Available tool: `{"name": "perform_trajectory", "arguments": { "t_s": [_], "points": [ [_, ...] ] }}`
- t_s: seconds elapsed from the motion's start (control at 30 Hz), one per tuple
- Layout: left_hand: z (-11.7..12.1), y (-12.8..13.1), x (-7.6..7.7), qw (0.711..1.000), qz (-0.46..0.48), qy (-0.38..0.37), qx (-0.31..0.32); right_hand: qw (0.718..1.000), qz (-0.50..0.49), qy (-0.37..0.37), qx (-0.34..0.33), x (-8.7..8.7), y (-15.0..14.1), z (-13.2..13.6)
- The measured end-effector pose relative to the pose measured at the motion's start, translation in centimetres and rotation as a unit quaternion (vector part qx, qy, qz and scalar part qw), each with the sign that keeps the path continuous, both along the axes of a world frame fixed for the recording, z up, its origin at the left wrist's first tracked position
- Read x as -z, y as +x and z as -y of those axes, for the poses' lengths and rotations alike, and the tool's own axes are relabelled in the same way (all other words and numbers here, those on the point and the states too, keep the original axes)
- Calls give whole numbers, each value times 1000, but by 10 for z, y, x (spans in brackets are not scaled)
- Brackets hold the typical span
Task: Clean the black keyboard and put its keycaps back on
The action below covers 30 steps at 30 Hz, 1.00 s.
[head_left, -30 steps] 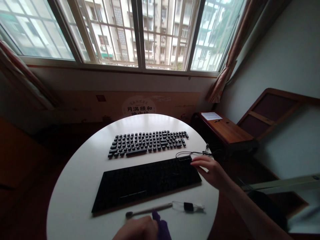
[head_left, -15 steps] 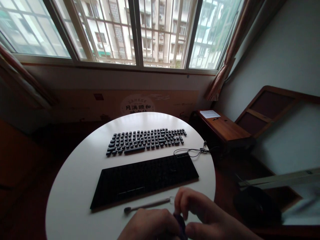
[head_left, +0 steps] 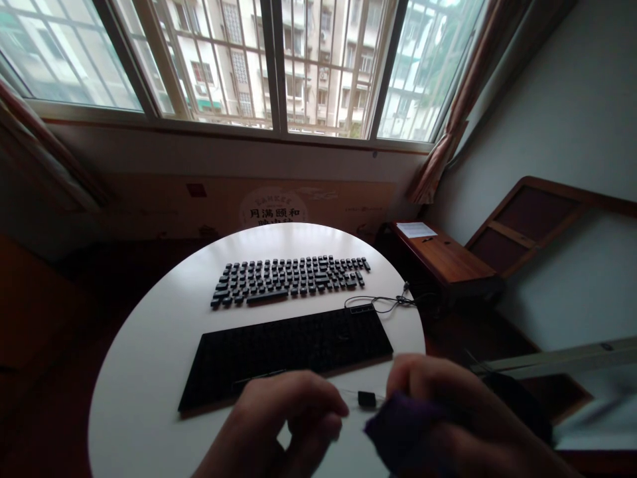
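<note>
My right hand [head_left: 462,405] is wrapped around a dark purple cloth [head_left: 405,431], blurred at the lower right. A small black keycap [head_left: 367,399] shows between my two hands, with thin pale lines on both sides of it. Whether it rests on the table or is held cannot be told. My left hand [head_left: 279,418] is closed in a pinch just left of the keycap, apart from it; anything in its fingertips is hidden. Beyond my hands lies a black keyboard base [head_left: 293,352], its near edge partly covered by my left hand.
Several loose black keycaps [head_left: 293,279] are laid out in keyboard order on the round white table [head_left: 134,378]. A black cable [head_left: 393,302] runs over the table's right edge. A wooden side table [head_left: 448,255] with a paper sheet [head_left: 415,230] stands at the right.
My hands were together over the purple cloth and have moved apart, the right hand going right with the cloth. The black keycap has come into view; the slim brush-ended tool is now mostly hidden.
</note>
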<state>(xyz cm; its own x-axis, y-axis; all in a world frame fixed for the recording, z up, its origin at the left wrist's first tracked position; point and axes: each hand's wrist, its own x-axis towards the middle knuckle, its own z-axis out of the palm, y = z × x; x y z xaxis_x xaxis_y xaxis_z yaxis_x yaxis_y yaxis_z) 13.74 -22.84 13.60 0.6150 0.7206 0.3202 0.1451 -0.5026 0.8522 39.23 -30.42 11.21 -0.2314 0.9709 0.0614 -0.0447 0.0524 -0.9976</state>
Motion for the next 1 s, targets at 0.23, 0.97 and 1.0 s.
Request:
{"name": "perform_trajectory", "arguments": {
  "t_s": [0.23,0.97,1.0],
  "points": [
    [-84,-42,72,940,-276,117,-162,991,109,48,65,-17,61,-84],
    [-133,-59,177,824,-484,187,-226,796,568,82,191,146,56,-176],
    [-133,-59,176,826,-482,185,-226,786,577,77,208,147,55,-174]
  ]
}}
